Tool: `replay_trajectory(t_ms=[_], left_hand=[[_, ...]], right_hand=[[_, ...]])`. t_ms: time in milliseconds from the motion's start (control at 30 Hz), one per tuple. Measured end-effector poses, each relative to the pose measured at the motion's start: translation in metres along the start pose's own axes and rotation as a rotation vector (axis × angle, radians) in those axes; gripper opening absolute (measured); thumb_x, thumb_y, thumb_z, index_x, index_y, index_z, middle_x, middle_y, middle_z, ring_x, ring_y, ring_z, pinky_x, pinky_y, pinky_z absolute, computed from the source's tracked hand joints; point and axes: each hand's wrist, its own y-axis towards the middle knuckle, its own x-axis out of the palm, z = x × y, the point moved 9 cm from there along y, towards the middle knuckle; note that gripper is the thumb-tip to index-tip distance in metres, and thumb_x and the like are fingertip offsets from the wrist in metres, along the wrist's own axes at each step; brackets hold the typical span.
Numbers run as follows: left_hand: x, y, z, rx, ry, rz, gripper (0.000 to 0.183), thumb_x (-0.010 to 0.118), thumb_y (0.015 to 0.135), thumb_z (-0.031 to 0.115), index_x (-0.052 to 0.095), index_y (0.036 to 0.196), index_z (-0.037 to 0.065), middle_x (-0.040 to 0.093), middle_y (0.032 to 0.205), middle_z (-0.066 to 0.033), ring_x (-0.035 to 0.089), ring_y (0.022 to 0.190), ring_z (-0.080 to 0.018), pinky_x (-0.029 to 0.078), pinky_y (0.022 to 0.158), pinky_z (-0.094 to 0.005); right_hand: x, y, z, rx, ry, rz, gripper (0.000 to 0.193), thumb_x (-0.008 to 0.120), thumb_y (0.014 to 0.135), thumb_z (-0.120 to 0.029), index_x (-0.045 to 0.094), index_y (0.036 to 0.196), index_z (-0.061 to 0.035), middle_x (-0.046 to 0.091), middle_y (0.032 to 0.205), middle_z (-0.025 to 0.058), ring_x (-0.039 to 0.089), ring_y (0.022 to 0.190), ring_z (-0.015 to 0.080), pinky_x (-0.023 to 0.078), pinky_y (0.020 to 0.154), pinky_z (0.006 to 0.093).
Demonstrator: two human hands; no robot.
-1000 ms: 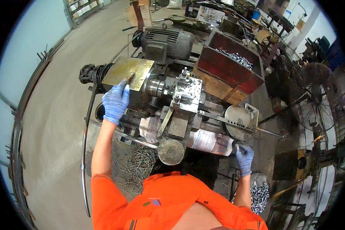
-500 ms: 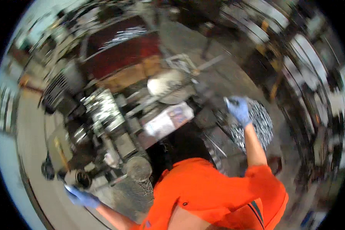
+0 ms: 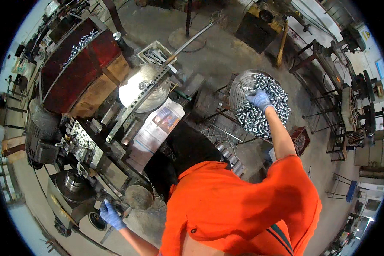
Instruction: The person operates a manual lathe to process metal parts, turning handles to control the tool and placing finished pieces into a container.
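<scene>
My right hand (image 3: 259,99), in a blue glove, is over a round perforated basket (image 3: 239,87) heaped with short shiny metal sleeves (image 3: 269,113). Its fingers are curled down at the left side of the heap; what they hold, if anything, is hidden. My left hand (image 3: 111,215), gloved too, is low on the left at the front of a machine. Its fingers are drawn together beside a dark handle-like part, and I cannot make out what is in them. Close by are the machine's round metal chuck (image 3: 74,182) and a dark ring-shaped part (image 3: 97,221).
A red bin (image 3: 79,83) of metal parts stands at the far left. Before me are a shiny round disc (image 3: 143,85), a perforated bar (image 3: 136,100) and a printed paper (image 3: 158,128). A small red box (image 3: 301,140) sits right of the basket; a broom (image 3: 281,45) stands beyond.
The view has turned toward the right and sharpened. My right hand has come down onto the sleeves in the basket. My left hand now appears closer in, near the machine's front.
</scene>
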Motion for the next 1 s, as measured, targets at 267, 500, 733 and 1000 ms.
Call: replay_trajectory(t_ms=[267, 500, 733, 1000], left_hand=[[0.008, 0.002, -0.007, -0.089, -0.056, -0.091, 0.026, 0.054, 0.089, 0.021, 0.064, 0.086, -0.003, 0.063, 0.07, -0.0031, 0.049, 0.058, -0.0088, 0.041, 0.055, -0.0248], [0.01, -0.003, 0.012, -0.061, -0.058, -0.059, 0.026, 0.055, 0.089, 0.022, 0.063, 0.084, -0.002, 0.062, 0.069, -0.0027, 0.049, 0.058, -0.0078, 0.04, 0.053, -0.0234], [0.007, -0.002, 0.008, -0.064, -0.038, -0.053, 0.026, 0.056, 0.089, 0.021, 0.062, 0.084, -0.003, 0.062, 0.072, -0.0032, 0.049, 0.059, -0.0086, 0.041, 0.054, -0.0237], [0.008, 0.004, -0.011, -0.067, -0.04, -0.039, 0.024, 0.057, 0.088, 0.021, 0.062, 0.085, -0.002, 0.061, 0.071, -0.0016, 0.047, 0.058, -0.0087, 0.04, 0.052, -0.0236]], right_hand=[[-0.007, -0.011, -0.012, -0.023, -0.256, -0.077, 0.058, 0.06, 0.068, -0.052, 0.066, 0.094, -0.0002, 0.063, 0.094, 0.0225, 0.06, 0.092, 0.0347, 0.046, 0.084, 0.0392], [0.014, -0.002, -0.023, -0.025, -0.359, -0.149, 0.061, 0.059, 0.069, -0.054, 0.064, 0.1, -0.0027, 0.062, 0.102, 0.0211, 0.059, 0.097, 0.0334, 0.045, 0.087, 0.0384], [0.06, 0.007, -0.028, -0.108, -0.395, -0.296, 0.067, 0.054, 0.071, -0.06, 0.063, 0.105, -0.0032, 0.058, 0.113, 0.019, 0.054, 0.108, 0.0328, 0.04, 0.092, 0.038], [0.097, 0.074, 0.014, -0.254, -0.166, -0.255, 0.058, 0.055, 0.075, -0.055, 0.066, 0.092, -0.0012, 0.063, 0.092, 0.0229, 0.061, 0.089, 0.0338, 0.047, 0.081, 0.0369]])
